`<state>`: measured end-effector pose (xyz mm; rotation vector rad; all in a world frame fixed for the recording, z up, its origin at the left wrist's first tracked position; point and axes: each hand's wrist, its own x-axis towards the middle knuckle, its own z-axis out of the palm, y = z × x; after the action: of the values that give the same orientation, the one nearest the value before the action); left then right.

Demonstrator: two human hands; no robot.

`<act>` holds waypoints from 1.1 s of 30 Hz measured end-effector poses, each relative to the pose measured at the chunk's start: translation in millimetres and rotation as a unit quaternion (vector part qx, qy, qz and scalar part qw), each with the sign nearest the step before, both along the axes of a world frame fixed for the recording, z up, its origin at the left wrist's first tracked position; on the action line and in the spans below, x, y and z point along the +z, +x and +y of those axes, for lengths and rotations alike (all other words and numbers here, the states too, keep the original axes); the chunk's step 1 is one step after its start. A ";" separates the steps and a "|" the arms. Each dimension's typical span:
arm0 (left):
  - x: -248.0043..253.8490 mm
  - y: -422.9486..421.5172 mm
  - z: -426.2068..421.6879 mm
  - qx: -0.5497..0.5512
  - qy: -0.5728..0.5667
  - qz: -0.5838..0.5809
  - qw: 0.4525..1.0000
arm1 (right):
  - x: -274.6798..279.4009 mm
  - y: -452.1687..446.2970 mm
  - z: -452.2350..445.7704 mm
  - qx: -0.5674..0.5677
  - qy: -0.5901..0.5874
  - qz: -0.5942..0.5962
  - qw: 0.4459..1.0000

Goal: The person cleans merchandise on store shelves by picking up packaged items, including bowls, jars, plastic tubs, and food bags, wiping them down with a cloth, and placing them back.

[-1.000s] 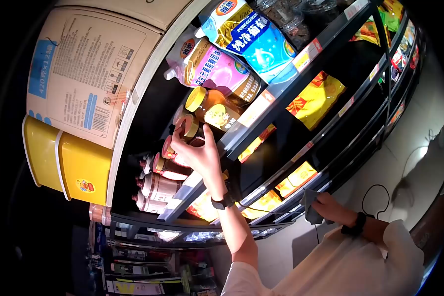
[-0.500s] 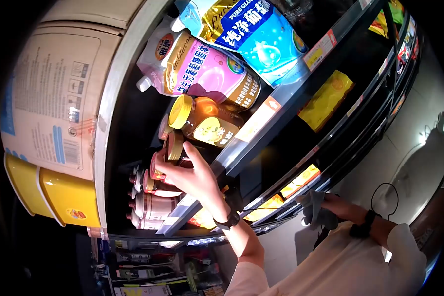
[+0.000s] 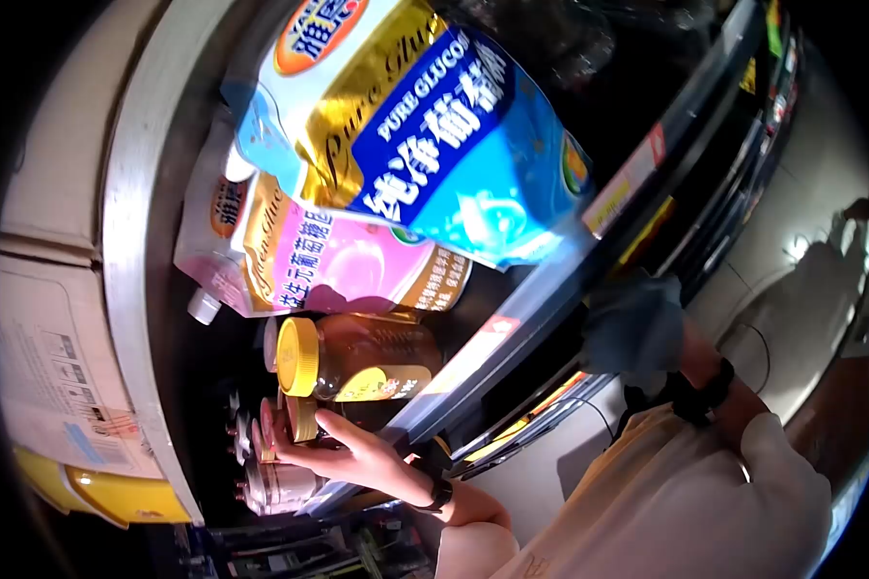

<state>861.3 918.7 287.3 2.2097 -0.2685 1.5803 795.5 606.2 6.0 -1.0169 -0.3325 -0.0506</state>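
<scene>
My left hand [image 3: 372, 461] reaches into the shelf with its fingers and thumb around the gold lid of a jar [image 3: 302, 419]; the jar's body is mostly hidden by the hand. Right beside that jar lies, in this tilted view, a brown honey-coloured jar with a yellow lid [image 3: 299, 357]. My right hand [image 3: 697, 349] grips a grey cloth [image 3: 635, 323] in front of the shelf edge, and the cloth is blurred. A dark band circles each wrist.
Blue-and-gold glucose pouches [image 3: 434, 145] and a pink pouch [image 3: 348, 261] stand along the shelf. Pink-labelled bottles [image 3: 278, 482] are past my left hand. A shelf rail [image 3: 512, 333] runs along the front. Cardboard boxes [image 3: 58, 357] and yellow containers [image 3: 121, 494] sit above.
The view has shifted nearer to the pouches, which look larger. My right hand has brought the grey cloth up toward the shelf rail. My left hand stays at the gold-lidded jar.
</scene>
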 end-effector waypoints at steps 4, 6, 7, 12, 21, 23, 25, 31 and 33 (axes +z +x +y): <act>-0.4 -3.6 -1.1 0.021 0.005 -0.112 0.993 | -11.6 9.0 -37.8 0.057 0.236 0.127 0.962; -3.0 -23.5 -10.6 0.110 -0.018 -0.169 0.979 | -15.2 13.8 -56.5 -0.017 -0.020 0.077 0.997; -7.9 -27.5 -19.4 0.085 -0.094 -0.202 0.971 | -12.7 19.9 -63.5 -0.018 -0.035 0.073 0.997; -10.9 -69.6 -151.5 0.064 -0.190 -0.151 0.968 | 19.9 25.6 -119.7 0.178 -0.037 0.118 0.976; 18.6 -33.1 -276.0 -0.057 -0.200 0.024 0.978 | 59.6 20.0 -175.7 0.363 0.192 0.210 0.887; 23.8 -15.1 -283.8 0.021 -0.130 -0.003 0.991 | 49.7 19.5 -178.8 0.238 0.020 0.178 0.955; 31.4 -7.9 -296.3 0.033 -0.158 0.007 0.987 | 74.1 27.5 -182.9 0.276 -0.122 -0.062 0.951; 38.7 14.3 -296.4 0.055 -0.194 0.045 0.978 | 81.7 6.2 -199.3 0.298 -0.014 0.120 0.947; 37.1 13.3 -298.7 0.071 -0.184 0.035 0.980 | 85.8 3.9 -207.1 0.300 0.011 0.146 0.942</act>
<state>874.6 620.1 324.4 2.0219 0.1944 1.4801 799.4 399.1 91.8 -0.8507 -0.3565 0.6428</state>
